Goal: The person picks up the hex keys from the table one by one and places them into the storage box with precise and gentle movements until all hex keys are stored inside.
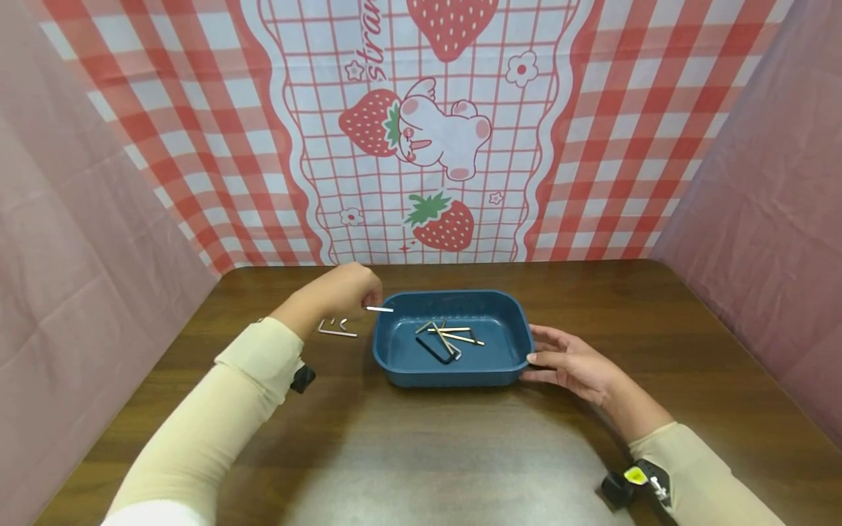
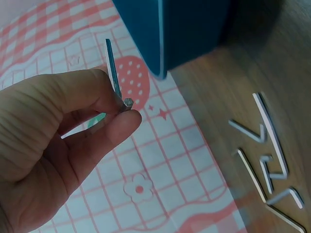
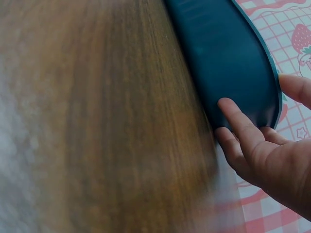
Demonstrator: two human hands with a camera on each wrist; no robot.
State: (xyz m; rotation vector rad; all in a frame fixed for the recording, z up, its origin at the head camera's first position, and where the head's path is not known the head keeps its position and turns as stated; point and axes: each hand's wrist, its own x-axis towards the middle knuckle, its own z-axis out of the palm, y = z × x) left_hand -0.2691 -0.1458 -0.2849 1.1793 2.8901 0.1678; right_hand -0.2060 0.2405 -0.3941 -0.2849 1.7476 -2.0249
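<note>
Between thumb and fingertips, my left hand (image 1: 345, 287) pinches a silver hex key (image 1: 379, 309) just beside the left rim of a blue tray (image 1: 454, 379). In the left wrist view, the long arm of this hex key (image 2: 112, 68) points up past the fingers. Inside the tray lie several hex keys, among them a black hex key (image 1: 430, 351) and a gold-toned hex key (image 1: 454, 329). My right hand (image 1: 579, 367) touches the tray's right end, with fairly straight fingers (image 3: 240, 124) against the outer wall and one digit at the rim.
Several loose silver hex keys (image 2: 272, 141) lie on the brown wooden table (image 1: 408, 453), left of the tray. A checked strawberry-print cloth (image 1: 592, 146) hangs behind the table. Pink cloths (image 1: 756, 219) hang at both sides.
</note>
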